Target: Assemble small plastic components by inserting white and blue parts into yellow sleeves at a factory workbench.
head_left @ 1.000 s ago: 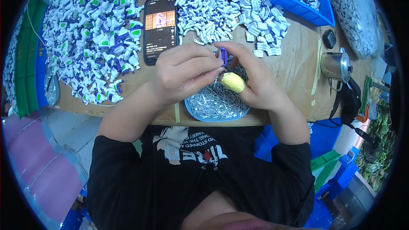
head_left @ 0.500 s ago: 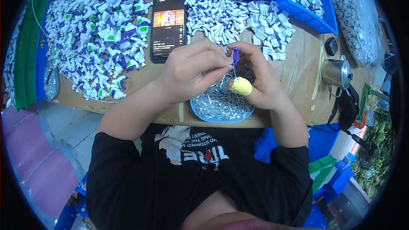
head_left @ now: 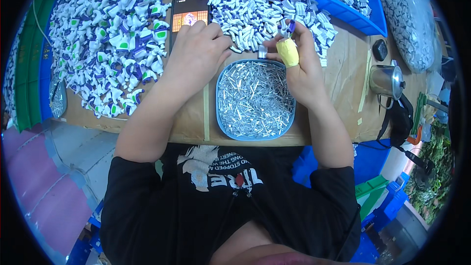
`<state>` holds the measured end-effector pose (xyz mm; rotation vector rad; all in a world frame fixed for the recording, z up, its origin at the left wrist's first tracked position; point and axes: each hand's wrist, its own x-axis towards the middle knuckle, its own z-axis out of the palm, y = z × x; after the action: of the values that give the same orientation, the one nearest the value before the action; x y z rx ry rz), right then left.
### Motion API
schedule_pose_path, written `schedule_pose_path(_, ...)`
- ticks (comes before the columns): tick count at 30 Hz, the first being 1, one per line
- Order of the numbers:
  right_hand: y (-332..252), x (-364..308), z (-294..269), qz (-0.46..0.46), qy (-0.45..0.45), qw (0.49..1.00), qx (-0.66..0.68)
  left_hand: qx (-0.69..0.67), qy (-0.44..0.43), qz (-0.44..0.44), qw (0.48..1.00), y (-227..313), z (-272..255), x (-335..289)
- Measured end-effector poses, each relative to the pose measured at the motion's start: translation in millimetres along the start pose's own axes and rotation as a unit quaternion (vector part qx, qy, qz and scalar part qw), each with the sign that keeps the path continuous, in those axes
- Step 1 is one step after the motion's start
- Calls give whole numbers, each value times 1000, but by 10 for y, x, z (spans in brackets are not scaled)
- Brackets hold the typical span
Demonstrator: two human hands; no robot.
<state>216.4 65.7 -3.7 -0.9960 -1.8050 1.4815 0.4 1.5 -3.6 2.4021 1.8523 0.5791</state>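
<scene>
- My two hands are well apart over the tabletop (head_left: 346, 76), each on its own business.
- My right hand (head_left: 304, 66) pinches a small purple piece (head_left: 292, 26), keeping it up off the loose pieces towards the back edge, probably so it doesn't get lost among them.
- A yellow wrap (head_left: 288, 53) covers that thumb, perhaps as padding for pressing.
- A small pale grey piece (head_left: 262, 51) shows by my right fingers; from this angle I can't tell whether they grip it.
- My left hand (head_left: 198, 51) is over the lower part of the phone (head_left: 189, 12), fingers bent; whether they touch the screen is hidden.
- The blue tray (head_left: 219, 118) of metal pins (head_left: 255, 98) sits at the tabletop's front edge, between my forearms, where either hand reaches easily.
- White curved parts (head_left: 238, 17) lie beyond it towards the back edge, loose for picking.
- White-and-purple figure parts (head_left: 113, 44) fill the back left corner, which leaves the middle free for handling.
</scene>
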Motion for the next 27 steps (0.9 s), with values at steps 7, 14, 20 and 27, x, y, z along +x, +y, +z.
schedule_pose_path(7, 38, 29, -21, 8, 3, 1000, -27, -9, 21, 17, 1000, -39, 102, -2)
schedule_pose_path(14, -34, 19, -17, 32, 5, 999, 26, -38, 29, 23, 999, 1, 53, 6)
schedule_pose_path(20, -106, 28, -2, 79, 17, 992, 94, -233, 13, -64, 970, 11, 60, 22)
schedule_pose_path(27, -68, 57, -26, 79, 23, 988, 130, -296, 18, 32, 955, 227, 4, 6)
